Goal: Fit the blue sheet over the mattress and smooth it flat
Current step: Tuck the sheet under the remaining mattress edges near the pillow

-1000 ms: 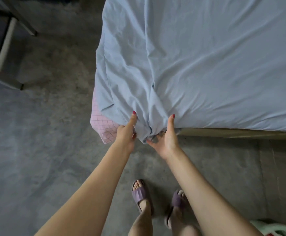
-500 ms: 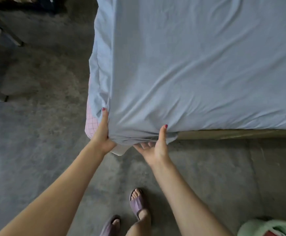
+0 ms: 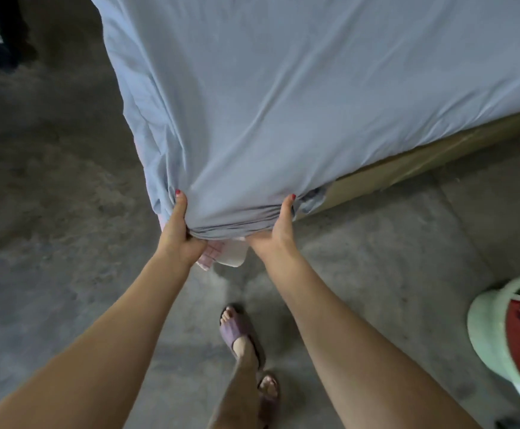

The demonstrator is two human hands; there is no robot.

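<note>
Sheet (image 3: 299,97) pale blue; mattress corner (image 3: 212,253) pink check; slippers (image 3: 237,332) purple; thumbnails (image 3: 178,192) red.

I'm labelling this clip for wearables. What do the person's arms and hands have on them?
Both forearms are bare, with no sleeves, watch or bracelets in view. The left hand and right hand wear no gloves or visible rings; the thumbnails are painted red.

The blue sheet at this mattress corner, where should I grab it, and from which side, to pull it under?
Grip the blue sheet at its bunched hem under the corner, one hand on each side of the point, as the left hand and right hand do now. Come from below and in front: the pink mattress corner peeks out there, so the hem probably needs pulling down and under.
</note>
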